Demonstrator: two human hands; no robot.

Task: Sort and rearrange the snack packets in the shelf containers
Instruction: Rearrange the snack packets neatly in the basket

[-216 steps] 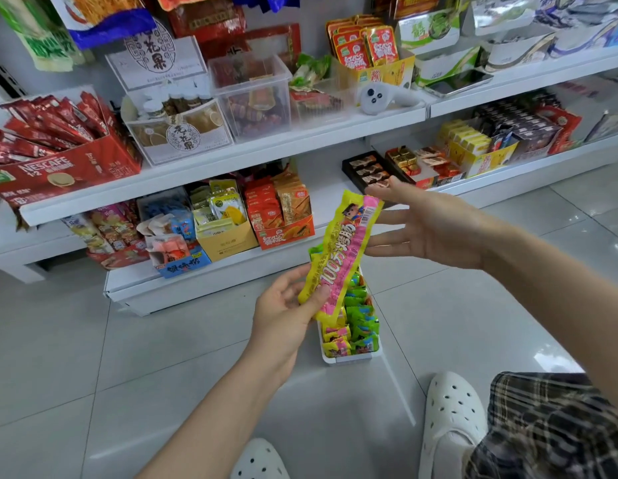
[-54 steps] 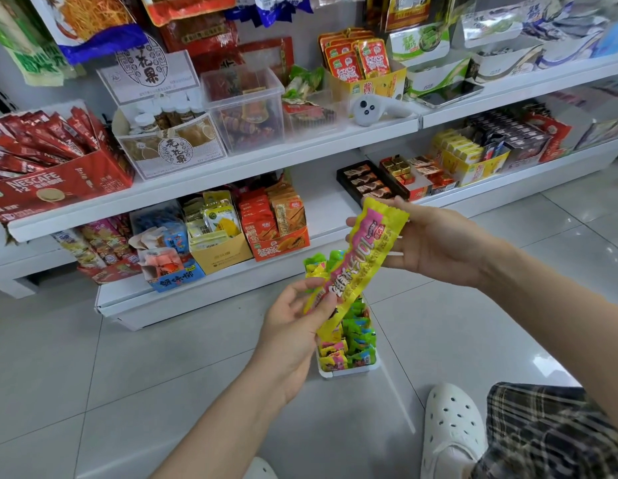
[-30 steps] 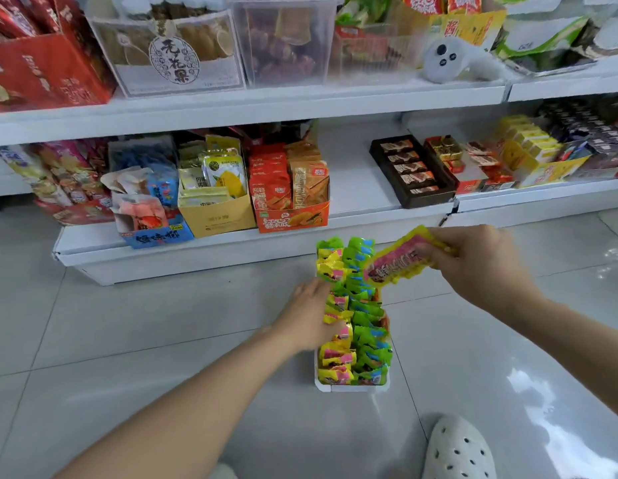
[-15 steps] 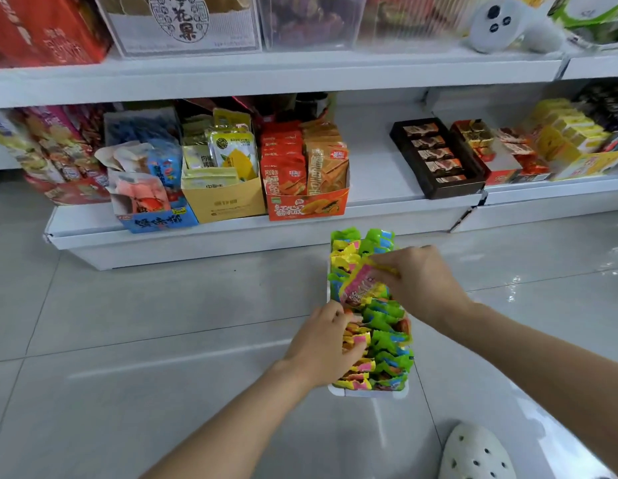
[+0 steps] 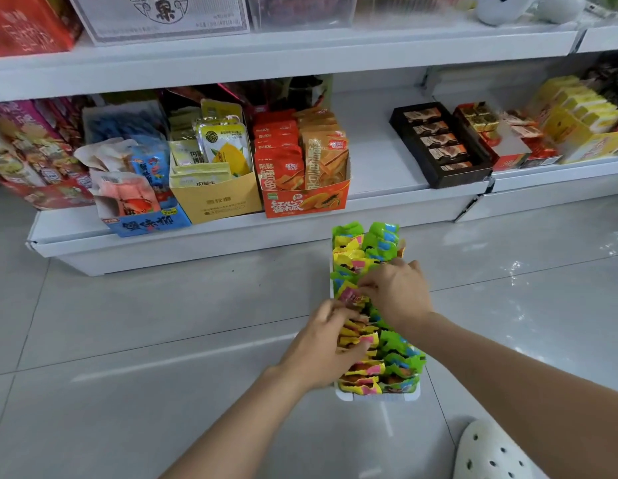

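Head view: packet-filled white tray (image 5: 376, 397) on floor

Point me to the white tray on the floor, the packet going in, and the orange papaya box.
white tray (image 5: 378, 397), head view, front rim.
yellow-pink packet (image 5: 350, 296), head view, exposed end.
orange papaya box (image 5: 305, 202), head view, front panel.

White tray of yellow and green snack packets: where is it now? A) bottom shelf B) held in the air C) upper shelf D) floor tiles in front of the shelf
D: the white tray sits on the grey floor tiles, below the white bottom shelf.
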